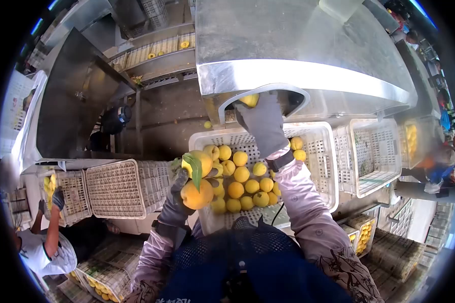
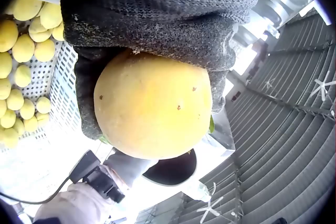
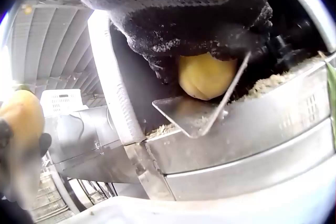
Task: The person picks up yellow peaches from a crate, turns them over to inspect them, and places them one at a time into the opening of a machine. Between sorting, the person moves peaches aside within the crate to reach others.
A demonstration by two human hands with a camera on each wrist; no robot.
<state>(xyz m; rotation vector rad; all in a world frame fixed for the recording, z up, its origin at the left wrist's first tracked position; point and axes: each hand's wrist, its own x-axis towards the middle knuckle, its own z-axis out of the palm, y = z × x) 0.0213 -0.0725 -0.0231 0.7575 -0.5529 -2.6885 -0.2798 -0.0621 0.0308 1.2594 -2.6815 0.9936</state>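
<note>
My gloved right hand [image 1: 264, 121] reaches into the arched opening of a steel machine [image 1: 308, 76]. Its fingers are curled over a yellow peach [image 3: 206, 76], which sits at a V-shaped metal holder [image 3: 197, 119] inside. Low on the left, my gloved left hand [image 1: 176, 199] grips peaches: a large orange-yellow one [image 1: 197, 194] faces the left wrist camera, and another [image 1: 202, 162] lies just above it in the head view. A green leaf [image 1: 193, 169] hangs across them. Below and between my arms, a white crate [image 1: 318, 166] holds many loose peaches [image 1: 241, 174].
White crates [image 1: 371, 156] stand to the right, and more crates [image 1: 115, 188] to the left. Behind the left ones, another person [image 1: 45, 247] handles fruit. A conveyor [image 1: 156, 50] carrying a few peaches runs at the back left. Crumbly residue [image 3: 268, 85] lies along the opening's ledge.
</note>
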